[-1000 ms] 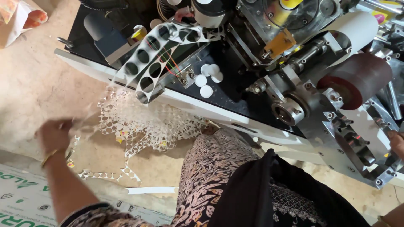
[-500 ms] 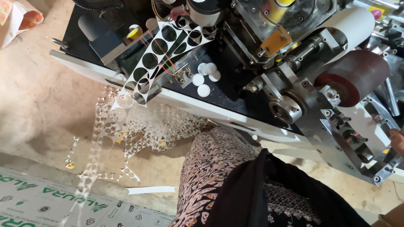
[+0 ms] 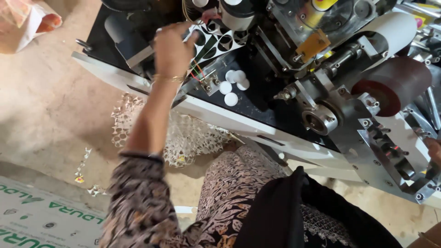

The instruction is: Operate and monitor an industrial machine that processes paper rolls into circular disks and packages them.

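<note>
- An orange-and-white bag lies at the far left on the bare concrete floor; what it holds cannot be told.
- A printed white sack lies flat at the lower left, with small scraps of punched sheet scattered on the floor just beside it.
- A heap of white punched waste strip, full of round holes, lies on the floor below the machine's white front edge and partly behind the person's forearm.
- The left hand is raised to the machine, its fingers curled round the end of the white punched strip, which runs from the hand up and to the right, under a round white-capped part. The strip is thin, flat and white, with rows of clean circular cut-outs showing the dark machine through them. A thin gold bangle circles the wrist.
- Four small white discs lie loose and close together on the black machine deck, just right of the hand.
- Between the machine's front edge and the person's patterned lap there is only a narrow gap.
- Further right, a steel roller housing sits beside a dark red drum and a white roll.
- The right hand barely shows at the right frame edge; whether it grips anything cannot be told.
</note>
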